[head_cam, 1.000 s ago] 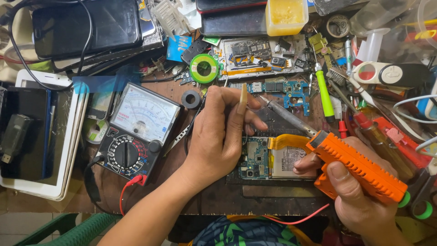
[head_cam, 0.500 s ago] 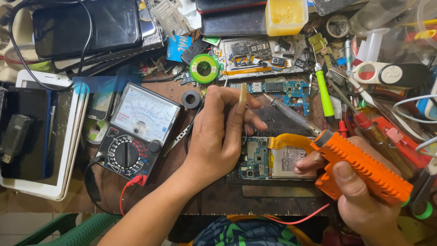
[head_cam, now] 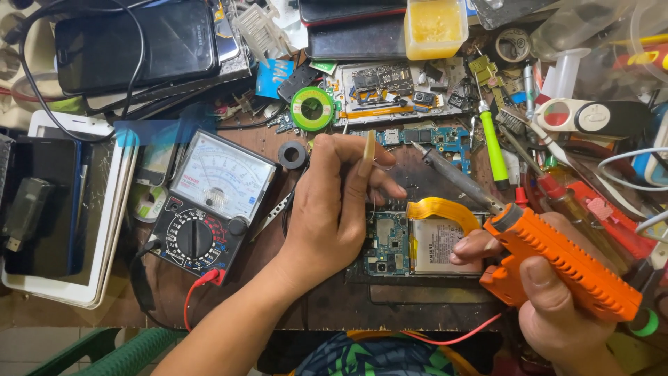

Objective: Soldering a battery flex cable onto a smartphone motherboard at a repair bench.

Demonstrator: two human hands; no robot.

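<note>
The left hand (head_cam: 334, 209) pinches a small tan stick (head_cam: 367, 153), fingers tight on it, above the open phone (head_cam: 417, 244). The right hand (head_cam: 557, 299) grips an orange iron (head_cam: 563, 261), fingers wrapped around it. A meter (head_cam: 209, 198) lies to the left.

Your left hand (head_cam: 334, 209) covers the opened phone's (head_cam: 417, 244) left edge; the soldering iron's (head_cam: 557, 261) tip is too fine to place.
</note>
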